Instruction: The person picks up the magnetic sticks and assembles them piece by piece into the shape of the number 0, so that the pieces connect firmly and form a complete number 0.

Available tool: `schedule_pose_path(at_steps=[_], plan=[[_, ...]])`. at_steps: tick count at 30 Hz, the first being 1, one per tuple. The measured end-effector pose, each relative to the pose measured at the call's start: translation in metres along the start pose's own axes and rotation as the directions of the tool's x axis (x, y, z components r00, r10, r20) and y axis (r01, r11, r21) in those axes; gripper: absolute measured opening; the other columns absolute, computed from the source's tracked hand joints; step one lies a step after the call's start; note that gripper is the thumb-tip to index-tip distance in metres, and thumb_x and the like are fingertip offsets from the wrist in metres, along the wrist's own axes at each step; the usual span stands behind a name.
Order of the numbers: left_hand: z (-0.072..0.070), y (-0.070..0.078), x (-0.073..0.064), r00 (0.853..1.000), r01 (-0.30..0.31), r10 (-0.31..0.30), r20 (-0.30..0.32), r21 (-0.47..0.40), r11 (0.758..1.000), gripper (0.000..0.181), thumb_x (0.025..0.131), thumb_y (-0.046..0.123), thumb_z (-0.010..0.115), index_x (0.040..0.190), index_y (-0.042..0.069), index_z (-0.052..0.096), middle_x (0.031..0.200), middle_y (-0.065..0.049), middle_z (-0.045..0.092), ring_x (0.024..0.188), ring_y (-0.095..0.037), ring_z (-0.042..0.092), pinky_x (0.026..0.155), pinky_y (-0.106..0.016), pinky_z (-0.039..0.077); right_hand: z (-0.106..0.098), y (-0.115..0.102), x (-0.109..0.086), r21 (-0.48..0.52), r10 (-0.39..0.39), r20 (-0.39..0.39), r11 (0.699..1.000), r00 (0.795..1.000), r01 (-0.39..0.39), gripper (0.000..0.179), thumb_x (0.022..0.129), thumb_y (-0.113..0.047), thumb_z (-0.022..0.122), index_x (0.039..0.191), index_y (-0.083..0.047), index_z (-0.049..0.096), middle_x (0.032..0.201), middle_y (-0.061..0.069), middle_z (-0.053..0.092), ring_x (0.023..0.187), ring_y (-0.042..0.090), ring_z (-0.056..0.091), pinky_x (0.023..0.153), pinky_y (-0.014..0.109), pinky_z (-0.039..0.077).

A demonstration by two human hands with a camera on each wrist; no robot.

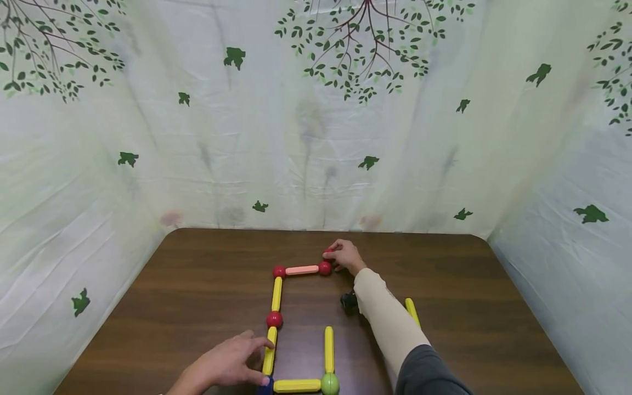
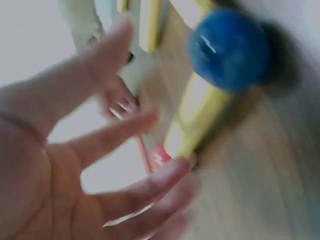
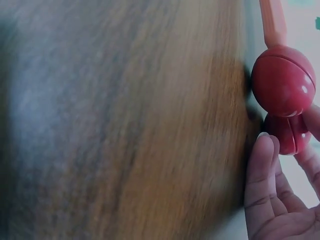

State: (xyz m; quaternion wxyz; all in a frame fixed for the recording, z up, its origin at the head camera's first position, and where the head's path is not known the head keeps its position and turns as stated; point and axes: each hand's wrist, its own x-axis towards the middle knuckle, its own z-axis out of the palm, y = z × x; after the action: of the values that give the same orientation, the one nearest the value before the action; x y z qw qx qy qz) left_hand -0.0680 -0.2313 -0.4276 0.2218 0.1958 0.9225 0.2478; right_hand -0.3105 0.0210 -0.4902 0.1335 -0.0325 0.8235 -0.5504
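My right hand (image 1: 348, 256) pinches a red ball (image 1: 328, 253) at the far side of the table. In the right wrist view this held red ball (image 3: 286, 134) touches a second red ball (image 3: 283, 81), which sits on the end of a pink stick (image 1: 302, 270). My left hand (image 1: 228, 359) has its fingers spread beside the near yellow stick (image 1: 269, 351), its thumb by a blue ball (image 2: 229, 49). Yellow sticks and red balls (image 1: 274, 319) run up from the blue ball to the corner red ball (image 1: 279, 271), where the pink stick joins.
Another yellow stick (image 1: 297, 385) links the blue ball to a green ball (image 1: 329, 383), from which a yellow stick (image 1: 329, 349) points away. A loose-looking yellow stick (image 1: 412, 311) is partly behind my right arm. A black object (image 1: 349, 303) shows beside that sleeve. Leaf-printed curtains surround the wooden table (image 1: 222, 263).
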Motion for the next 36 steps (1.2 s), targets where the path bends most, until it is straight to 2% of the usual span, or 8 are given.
schedule_pose_path(at_steps=[3,5,8,12,14,17,27,36], plan=[[0.001,0.019,0.001,0.996,0.003,0.007,-0.092,0.105,0.994,0.052,0.074,0.044,0.08,0.115,0.015,0.065,0.091,0.002,0.052,0.082,-0.015,0.044,0.07,-0.032,0.041,0.001,-0.001,-0.001,0.005,0.009,0.005,1.0,1.0,-0.01,0.023,0.085,-0.015,0.075,0.097,-0.004,0.06,0.092,0.011,0.066,0.064,0.019,0.057,0.053,0.031,0.052],[0.006,0.03,0.007,0.992,-0.065,0.075,-0.102,0.102,0.993,0.049,0.076,0.044,0.078,0.114,0.016,0.065,0.092,0.005,0.056,0.086,-0.015,0.047,0.074,-0.032,0.043,0.001,-0.001,0.0,0.008,0.013,0.005,1.0,1.0,-0.014,0.023,0.084,-0.015,0.075,0.097,-0.004,0.06,0.091,0.011,0.066,0.064,0.019,0.057,0.053,0.031,0.052],[0.015,0.042,0.02,0.99,-0.143,0.143,0.0,-0.007,0.99,0.041,0.082,0.039,0.075,0.116,0.019,0.064,0.09,0.01,0.059,0.088,-0.009,0.049,0.078,-0.03,0.044,0.001,-0.001,0.001,0.007,0.018,-0.001,1.0,1.0,-0.018,0.023,0.084,-0.015,0.075,0.097,-0.004,0.06,0.092,0.011,0.065,0.065,0.02,0.056,0.052,0.031,0.052],[0.032,0.05,0.038,0.966,-0.226,0.235,0.108,-0.089,0.97,0.034,0.086,0.033,0.072,0.116,0.019,0.063,0.087,0.015,0.061,0.085,-0.001,0.049,0.076,-0.023,0.042,0.002,0.001,0.002,0.001,0.028,0.001,1.0,1.0,-0.028,0.023,0.084,-0.015,0.075,0.098,-0.005,0.06,0.094,0.011,0.064,0.067,0.02,0.057,0.054,0.031,0.052],[0.039,0.051,0.044,0.955,-0.257,0.269,0.128,-0.102,0.961,0.032,0.088,0.03,0.071,0.116,0.019,0.063,0.086,0.016,0.061,0.083,0.002,0.049,0.074,-0.021,0.041,0.002,0.001,0.002,0.0,0.029,0.005,1.0,1.0,-0.029,0.023,0.085,-0.015,0.075,0.099,-0.005,0.06,0.096,0.012,0.063,0.068,0.02,0.058,0.054,0.031,0.052],[0.048,0.053,0.052,0.946,-0.294,0.305,0.114,-0.104,0.95,0.03,0.088,0.028,0.071,0.115,0.017,0.065,0.085,0.016,0.06,0.08,0.004,0.049,0.073,-0.018,0.041,0.002,0.001,0.001,0.003,0.025,0.004,1.0,1.0,-0.025,0.023,0.084,-0.014,0.075,0.099,-0.004,0.06,0.096,0.012,0.063,0.068,0.02,0.058,0.054,0.031,0.052],[0.06,0.052,0.062,0.953,-0.248,0.278,0.118,-0.221,0.943,0.023,0.088,0.023,0.071,0.109,0.015,0.067,0.08,0.019,0.054,0.074,0.004,0.046,0.069,-0.016,0.04,0.002,0.0,0.0,0.011,0.017,0.007,1.0,1.0,-0.017,0.023,0.084,-0.013,0.076,0.099,-0.003,0.061,0.095,0.011,0.064,0.066,0.019,0.057,0.052,0.03,0.051],[0.065,0.048,0.066,0.954,-0.231,0.284,0.1,-0.361,0.903,0.018,0.089,0.019,0.069,0.105,0.012,0.069,0.076,0.019,0.055,0.068,0.005,0.048,0.065,-0.016,0.041,0.002,0.003,0.002,0.011,0.016,0.003,1.0,1.0,-0.016,0.024,0.084,-0.014,0.076,0.098,-0.004,0.061,0.095,0.011,0.063,0.067,0.019,0.058,0.052,0.03,0.051]])
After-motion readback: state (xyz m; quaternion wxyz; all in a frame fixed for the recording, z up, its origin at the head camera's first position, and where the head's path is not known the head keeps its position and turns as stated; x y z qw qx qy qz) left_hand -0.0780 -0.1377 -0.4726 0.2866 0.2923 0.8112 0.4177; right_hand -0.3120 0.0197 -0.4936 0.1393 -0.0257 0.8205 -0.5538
